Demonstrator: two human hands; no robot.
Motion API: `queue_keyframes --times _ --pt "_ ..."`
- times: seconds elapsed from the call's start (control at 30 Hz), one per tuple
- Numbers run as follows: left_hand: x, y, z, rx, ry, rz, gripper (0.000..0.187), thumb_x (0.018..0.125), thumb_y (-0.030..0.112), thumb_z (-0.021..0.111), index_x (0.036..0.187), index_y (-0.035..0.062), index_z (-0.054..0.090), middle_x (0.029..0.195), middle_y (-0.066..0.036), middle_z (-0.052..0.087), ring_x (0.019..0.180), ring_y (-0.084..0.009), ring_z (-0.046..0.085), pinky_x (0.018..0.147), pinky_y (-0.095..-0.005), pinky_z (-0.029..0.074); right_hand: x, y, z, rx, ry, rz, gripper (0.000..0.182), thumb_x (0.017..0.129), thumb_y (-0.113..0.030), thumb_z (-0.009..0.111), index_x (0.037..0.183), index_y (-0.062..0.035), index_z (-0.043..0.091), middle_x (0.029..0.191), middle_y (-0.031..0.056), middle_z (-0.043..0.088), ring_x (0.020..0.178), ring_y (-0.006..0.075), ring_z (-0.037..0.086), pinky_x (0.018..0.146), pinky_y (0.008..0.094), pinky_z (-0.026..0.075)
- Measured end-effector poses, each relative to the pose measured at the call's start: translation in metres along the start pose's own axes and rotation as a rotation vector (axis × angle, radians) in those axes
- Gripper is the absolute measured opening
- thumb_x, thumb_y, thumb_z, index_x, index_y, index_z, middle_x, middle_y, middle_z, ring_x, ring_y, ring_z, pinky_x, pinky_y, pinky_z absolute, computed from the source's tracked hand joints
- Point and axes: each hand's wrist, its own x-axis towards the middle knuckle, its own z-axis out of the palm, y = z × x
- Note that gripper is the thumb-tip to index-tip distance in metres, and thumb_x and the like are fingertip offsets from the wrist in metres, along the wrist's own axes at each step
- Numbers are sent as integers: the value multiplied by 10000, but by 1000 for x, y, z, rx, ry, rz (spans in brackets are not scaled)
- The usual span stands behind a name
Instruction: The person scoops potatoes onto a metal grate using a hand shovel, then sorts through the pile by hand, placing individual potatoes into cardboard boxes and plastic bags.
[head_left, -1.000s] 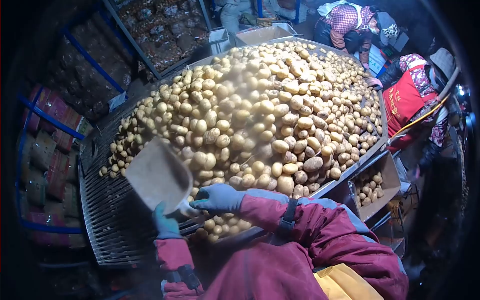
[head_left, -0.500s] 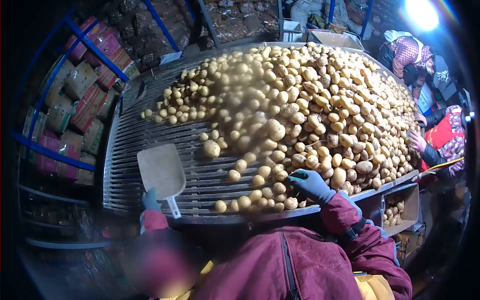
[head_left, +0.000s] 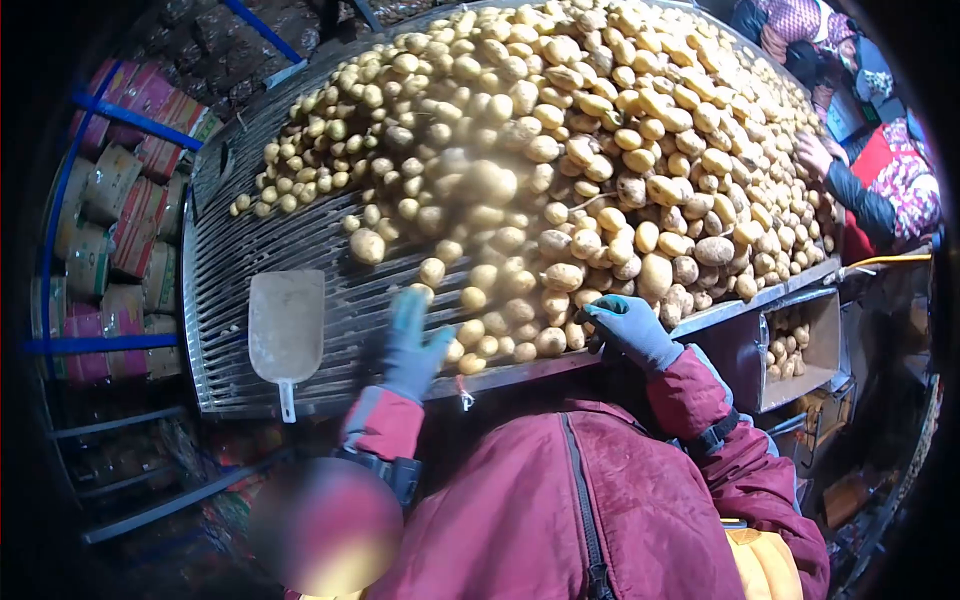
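Note:
A heap of potatoes (head_left: 690, 190) covers most of the slatted metal table (head_left: 225, 300). My left hand (head_left: 412, 350), in a blue-grey glove, reaches over the front slats with its fingers apart and nothing in them. It is nearest to the small potatoes at the front edge. To its left a flat scoop (head_left: 287, 320) lies on the slats, its white handle pointing toward me. My right hand (head_left: 632, 328), gloved too, is at the front edge against the potatoes. Its fingers are curled in; what they hold, if anything, is hidden.
A box with potatoes (head_left: 790, 350) stands below the table's right edge. Stacked cartons (head_left: 125, 220) and a blue rail (head_left: 110, 343) are at the left. A co-worker in a red apron (head_left: 868, 160) handles potatoes at the far right; another person bends behind.
My left hand has let go of the scoop handle and moved right toward the potatoes. The scoop stays on the slats. My right hand remains by the front potatoes. The view has shifted.

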Motion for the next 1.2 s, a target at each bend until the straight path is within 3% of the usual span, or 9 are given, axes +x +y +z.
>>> queue_keyframes --times 0.2,0.37,0.53,0.73,0.8,0.87,0.97,1.07,1.2 --pt "2 52 51 247 -388 120 717 839 410 751 1445 98 528 1497 -155 493 1410 -363 414 1182 -489 303 1 39 -47 92 -45 -15 251 942 -219 687 1041 5 739 825 42 714 661 117 647 617 273 527" --pt "21 23 38 237 -90 -45 511 861 182 749 1330 24 621 1359 -193 605 1262 -370 561 1098 -458 430 -3 59 -91 -1 -11 -71 271 952 -246 681 1025 6 747 807 14 705 694 85 611 651 269 499" --pt "83 157 88 -30 -50 106 558 829 196 805 1334 50 616 1315 -188 619 1224 -363 588 1066 -437 471 -2 69 -112 50 -57 -85 287 959 -270 664 1014 -3 751 843 42 726 733 108 637 694 281 510" --pt "103 94 109 164 94 -44 670 807 163 796 1422 86 543 1298 -210 577 1153 -369 581 1019 -462 467 -10 95 -147 -73 -72 -258 297 987 -308 622 1033 -32 722 745 62 698 624 122 627 571 273 500" --pt "111 93 82 180 46 -286 632 802 168 820 1375 46 584 1324 -216 592 1182 -363 590 1030 -446 483 -16 99 -163 -10 -73 -112 341 954 -316 640 1051 -3 733 861 93 723 789 162 652 745 325 532" --pt "112 70 92 -28 96 -287 572 861 184 820 1363 23 598 1240 -136 668 1095 -219 637 983 -345 518 -22 109 -175 -1 -23 -178 374 959 -338 637 1054 14 720 837 74 705 751 151 645 690 320 528" --pt "117 168 96 -330 10 -344 528 872 225 811 1321 15 631 1231 -149 680 1095 -236 644 985 -368 515 -25 120 -190 199 -38 -212 315 1007 -328 624 1105 -41 710 766 38 701 570 98 632 522 242 502" --pt "111 290 108 -501 -298 -322 526 892 273 794 1325 22 632 1210 -138 688 1092 -220 649 975 -358 518 -40 107 -205 476 -205 -123 395 1022 -380 597 1217 -45 673 934 48 730 642 100 658 570 251 533" --pt "108 395 127 -239 -656 258 555 873 291 807 1354 82 625 1204 -151 685 1051 -256 676 954 -367 535 -61 89 -210 796 -371 -62 464 1048 -381 551 1371 -50 580 1195 88 697 699 123 680 610 282 579"
